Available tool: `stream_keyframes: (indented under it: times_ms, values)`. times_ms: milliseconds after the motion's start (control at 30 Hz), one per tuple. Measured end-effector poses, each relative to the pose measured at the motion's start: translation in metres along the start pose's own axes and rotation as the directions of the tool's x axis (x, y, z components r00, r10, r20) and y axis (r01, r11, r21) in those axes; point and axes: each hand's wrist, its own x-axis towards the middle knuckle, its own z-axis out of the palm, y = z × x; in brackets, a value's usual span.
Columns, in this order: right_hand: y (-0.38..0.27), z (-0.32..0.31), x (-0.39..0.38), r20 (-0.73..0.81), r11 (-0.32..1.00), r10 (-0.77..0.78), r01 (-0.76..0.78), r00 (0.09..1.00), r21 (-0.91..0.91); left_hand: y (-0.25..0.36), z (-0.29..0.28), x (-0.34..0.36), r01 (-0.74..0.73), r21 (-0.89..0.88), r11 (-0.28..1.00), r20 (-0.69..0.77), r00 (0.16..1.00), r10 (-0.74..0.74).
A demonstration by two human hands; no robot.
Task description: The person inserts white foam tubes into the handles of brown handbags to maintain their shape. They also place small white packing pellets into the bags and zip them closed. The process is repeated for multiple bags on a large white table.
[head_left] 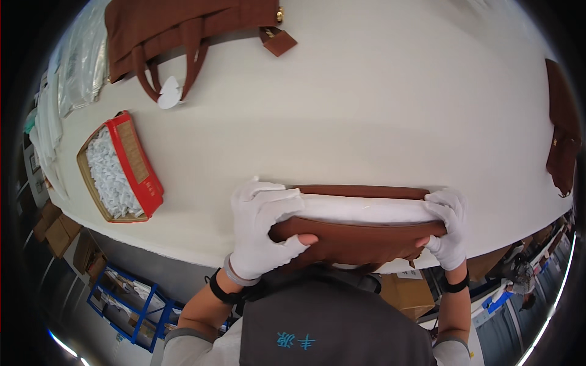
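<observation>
My left hand [259,229], in a white fabric glove with the thumb tip bare, grips the left end of a brown soft-sided bag [360,241], its thumb pressed on the near side and its fingers bent over toward the mouth. My right hand [450,222], gloved the same way, pinches the bag's right end between bare thumb tip and curled fingers. Between my hands the bag's mouth gapes upward, showing a long, smooth white filling [366,209] lying along it. The bag is close before my body, at the near edge of a pale, broad tabletop [378,146]. Left of my left hand sits a red-sided cardboard box [151,195] full of small white packets [111,174]. Well beyond that hand, toward the far left, lies a larger brown bag with two strap handles [183,33], a white paper tag [171,94] at its handles, near stacked clear plastic sleeves [85,55]. Far to the right of my right hand lies another brown item [563,122], partly cut off by the lens rim.
</observation>
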Motion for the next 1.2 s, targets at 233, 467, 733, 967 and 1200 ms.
stream_keyframes:
  times_ms: [233,467,733,967,1200]
  values:
    - [0.018,0.008,0.007,0.066,0.982,0.136,-0.143,0.989,0.123,-0.005,0.022,-0.008,0.149,-0.047,0.988,-0.108,0.982,-0.154]
    - [-0.002,0.011,0.006,-0.018,0.949,0.278,-0.272,0.960,0.159,0.035,0.002,0.022,-0.158,0.448,0.880,0.135,0.985,0.108]
    - [-0.005,0.017,0.016,-0.014,0.911,0.410,-0.408,0.912,0.066,0.037,0.023,0.035,-0.245,0.500,0.831,0.300,0.949,0.099]
    - [-0.009,0.022,0.020,-0.142,0.907,0.411,-0.420,0.900,-0.032,0.031,0.028,0.030,-0.235,0.541,0.807,0.211,0.967,0.140]
    - [-0.083,0.053,0.032,-0.073,0.943,0.074,-0.093,0.995,-0.320,0.033,0.027,0.030,-0.246,0.526,0.814,0.238,0.962,0.136]
